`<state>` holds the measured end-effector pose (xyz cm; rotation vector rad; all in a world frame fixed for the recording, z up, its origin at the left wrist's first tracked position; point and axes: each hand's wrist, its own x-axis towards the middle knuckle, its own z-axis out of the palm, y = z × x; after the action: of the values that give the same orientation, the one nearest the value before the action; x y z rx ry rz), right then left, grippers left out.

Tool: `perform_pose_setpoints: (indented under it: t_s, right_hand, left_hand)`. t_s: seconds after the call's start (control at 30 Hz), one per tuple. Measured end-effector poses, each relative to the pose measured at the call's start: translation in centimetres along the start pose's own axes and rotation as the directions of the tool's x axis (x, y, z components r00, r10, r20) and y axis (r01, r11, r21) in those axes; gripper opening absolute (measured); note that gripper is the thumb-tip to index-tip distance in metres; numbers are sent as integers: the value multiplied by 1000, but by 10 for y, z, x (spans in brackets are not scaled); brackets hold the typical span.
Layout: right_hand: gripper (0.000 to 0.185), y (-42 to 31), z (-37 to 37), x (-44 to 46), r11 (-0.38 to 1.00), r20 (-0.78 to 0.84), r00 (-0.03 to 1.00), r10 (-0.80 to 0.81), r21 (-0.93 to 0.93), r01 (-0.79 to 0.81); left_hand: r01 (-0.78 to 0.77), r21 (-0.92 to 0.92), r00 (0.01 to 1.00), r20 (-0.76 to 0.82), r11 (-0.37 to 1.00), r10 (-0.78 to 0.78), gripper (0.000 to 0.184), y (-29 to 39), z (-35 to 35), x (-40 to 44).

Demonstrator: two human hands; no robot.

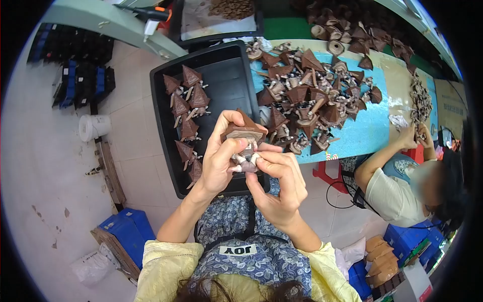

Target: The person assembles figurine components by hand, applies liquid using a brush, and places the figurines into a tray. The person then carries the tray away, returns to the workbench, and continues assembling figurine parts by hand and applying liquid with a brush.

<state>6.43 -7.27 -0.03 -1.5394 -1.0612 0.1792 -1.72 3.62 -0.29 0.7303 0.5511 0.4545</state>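
Note:
A small figure [247,146] with a brown pointed roof-like top and a pale lower part is held up in front of my chest. My left hand [221,158] is wrapped round its brown top from the left. The fingers and thumb of my right hand [282,186] pinch its pale lower part from the right. Behind my hands lies a black tray [229,70], with several similar brown-topped figures [188,128] along its left side. A heap of brown and pale pieces [307,95] covers much of the blue table surface [354,133].
At the right, a co-worker [402,181] handles small pieces at the table. Another tray [219,25] stands beyond the black one. A white bucket [94,128] and a blue crate [128,229] are on the floor at left. Brown pieces [352,30] lie at the back.

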Motion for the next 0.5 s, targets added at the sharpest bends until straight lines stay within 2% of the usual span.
perform_pose_setpoints:
  t_s: [0.03, 0.07, 0.1, 0.13, 0.17, 0.2, 0.23, 0.3, 0.43, 0.5]
  right_hand:
    - [36, 1, 7, -5, 998, 29, 997, 68, 7, -68]
    - [34, 7, 16, -12, 989, 84, 985, 149, 8, -150]
    - [31, 10, 23, -20, 965, 153, 954, 258, -78, -249]
    - [31, 19, 30, -32, 954, 152, 945, 289, -125, -272]
    - [30, 27, 36, -44, 939, 154, 934, 322, -177, -295]
    - [27, 33, 39, -51, 928, 157, 924, 348, -197, -316]
    - [24, 34, 41, -53, 914, 156, 909, 388, -195, -356]
    - [19, 36, 42, -53, 905, 156, 903, 399, -224, -361]
    - [17, 48, 44, -46, 914, 145, 923, 357, -256, -314]
    - [17, 58, 51, -40, 904, 153, 906, 394, -245, -351]
  left_hand:
    - [19, 75, 997, -80, 997, -13, 27, -6, -17, -2]
    - [134, 271, 980, -177, 953, -88, 27, -7, -34, -2]
    - [261, 442, 948, -285, 858, -141, 27, -6, -50, 4]
    - [252, 781, 953, -303, 572, -5, 29, -15, -73, 12]
    - [245, 955, 957, -266, 169, 118, 30, -24, -93, 21]
    - [330, 944, 939, -328, 1, 107, 37, -28, -100, 34]
    - [338, 941, 935, -337, 8, 107, 37, -36, -111, 47]
    - [410, 843, 904, -428, -348, 29, 43, -52, -131, 66]
    - [409, 821, 904, -423, -399, 56, 48, -71, -156, 36]
    - [382, 798, 919, -380, -465, 103, 53, -75, -163, 24]
